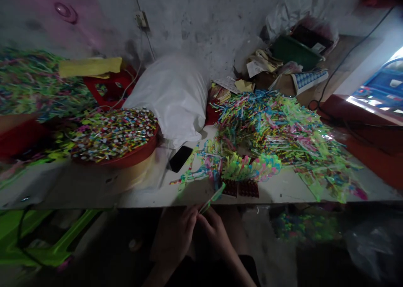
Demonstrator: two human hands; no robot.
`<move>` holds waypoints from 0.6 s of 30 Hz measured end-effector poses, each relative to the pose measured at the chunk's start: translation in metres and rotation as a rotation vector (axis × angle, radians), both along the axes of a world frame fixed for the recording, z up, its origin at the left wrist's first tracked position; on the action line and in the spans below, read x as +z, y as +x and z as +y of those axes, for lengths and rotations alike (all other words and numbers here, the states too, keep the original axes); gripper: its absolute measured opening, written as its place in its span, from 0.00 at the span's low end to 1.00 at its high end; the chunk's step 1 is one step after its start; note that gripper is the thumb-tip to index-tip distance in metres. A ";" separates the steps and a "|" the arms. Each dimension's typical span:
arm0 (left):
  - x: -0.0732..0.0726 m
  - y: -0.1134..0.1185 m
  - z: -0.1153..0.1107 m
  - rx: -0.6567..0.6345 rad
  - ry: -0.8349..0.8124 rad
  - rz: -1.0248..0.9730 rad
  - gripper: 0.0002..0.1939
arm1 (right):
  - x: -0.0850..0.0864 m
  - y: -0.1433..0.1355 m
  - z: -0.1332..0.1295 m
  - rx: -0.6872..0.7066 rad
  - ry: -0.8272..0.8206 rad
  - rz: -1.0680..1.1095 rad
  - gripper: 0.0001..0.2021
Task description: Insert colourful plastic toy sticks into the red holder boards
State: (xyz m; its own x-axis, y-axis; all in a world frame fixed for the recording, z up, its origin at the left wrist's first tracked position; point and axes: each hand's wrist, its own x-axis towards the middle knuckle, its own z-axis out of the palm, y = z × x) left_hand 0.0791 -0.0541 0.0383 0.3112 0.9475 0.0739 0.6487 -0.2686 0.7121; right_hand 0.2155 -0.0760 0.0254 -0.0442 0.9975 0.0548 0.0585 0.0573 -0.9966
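Just in front of the table edge, my left hand (188,223) and my right hand (214,229) meet with closed fingers. Between them they hold a thin light-green plastic piece (217,193) that slants up over the table edge; its exact kind is too small to make out. Beyond it lies a row of similar green, pink and blue plastic pieces (252,168). Dark red patterned sheets (248,189) lie flat below that row. A loose cluster of coloured sticks and strips (204,165) spreads to its left.
A large heap of coloured plastic strips (277,123) covers the table's right side. At left stands a red basin (138,154) full of small white-tipped pieces. A black phone (181,159) lies beside a white sack (176,93). A green stool (59,240) is below the table.
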 end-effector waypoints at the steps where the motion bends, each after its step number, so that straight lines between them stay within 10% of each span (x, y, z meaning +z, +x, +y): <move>1: 0.004 0.002 -0.004 -0.049 0.030 0.019 0.21 | 0.003 0.000 0.000 -0.005 -0.014 0.022 0.16; 6: 0.011 0.001 -0.003 -0.163 0.111 0.105 0.22 | 0.002 0.006 -0.006 -0.096 -0.157 0.147 0.20; 12: -0.016 0.025 -0.004 -0.310 0.175 -0.050 0.30 | -0.005 0.018 -0.018 -0.244 -0.221 0.153 0.20; 18: -0.040 0.064 0.006 -0.436 0.216 -0.077 0.29 | -0.018 0.100 -0.025 -0.433 -0.235 0.031 0.19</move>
